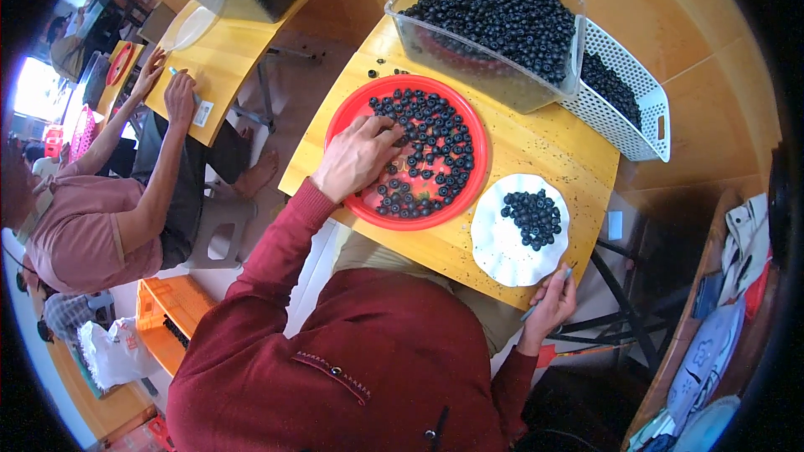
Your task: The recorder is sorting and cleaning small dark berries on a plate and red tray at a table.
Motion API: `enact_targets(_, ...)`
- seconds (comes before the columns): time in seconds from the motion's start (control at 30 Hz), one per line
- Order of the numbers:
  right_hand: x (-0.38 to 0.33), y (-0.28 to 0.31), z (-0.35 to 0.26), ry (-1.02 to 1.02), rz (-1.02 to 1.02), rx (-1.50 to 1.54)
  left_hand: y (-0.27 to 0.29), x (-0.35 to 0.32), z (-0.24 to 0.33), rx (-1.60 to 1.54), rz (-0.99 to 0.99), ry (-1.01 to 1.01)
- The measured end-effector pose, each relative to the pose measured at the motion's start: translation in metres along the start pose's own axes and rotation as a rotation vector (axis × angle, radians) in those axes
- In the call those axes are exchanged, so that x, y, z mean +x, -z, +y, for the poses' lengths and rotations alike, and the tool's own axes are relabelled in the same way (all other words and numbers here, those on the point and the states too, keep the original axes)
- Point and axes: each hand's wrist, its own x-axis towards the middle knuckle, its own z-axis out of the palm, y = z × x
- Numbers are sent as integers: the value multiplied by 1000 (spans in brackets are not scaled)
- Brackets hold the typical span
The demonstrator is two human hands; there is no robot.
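Note:
My left hand (360, 155) rests over the left part of a round red tray (339, 121), its fingers curled down among the loose blueberries (427, 138). Whatever its fingertips pinch is hidden under them. Below the table's right front edge, my right hand (550, 305) is closed round a thin, pale, stick-like tool (531, 313), partly covered by the fingers. Just above that hand, a white plate with a wavy rim (494, 255) carries a pile of blueberries (533, 218).
A clear plastic bin (494, 75) heaped with blueberries stands at the back of the yellow table (536, 146). Beside it, a white perforated basket (645, 138) holds more. At left, a person in a pink shirt (92, 226) sits at another table. An orange crate (172, 305) stands low left.

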Motion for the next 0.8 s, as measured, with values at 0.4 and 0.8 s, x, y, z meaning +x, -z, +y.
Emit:
enact_targets(0.4, -1, -6, -8, 25, 27, 10, -4, 4, -7, 27, 33, -80)
enact_targets(0.8, -2, 2, 3, 32, 0, 36, -9, 4, -7, -23, 14, -104)
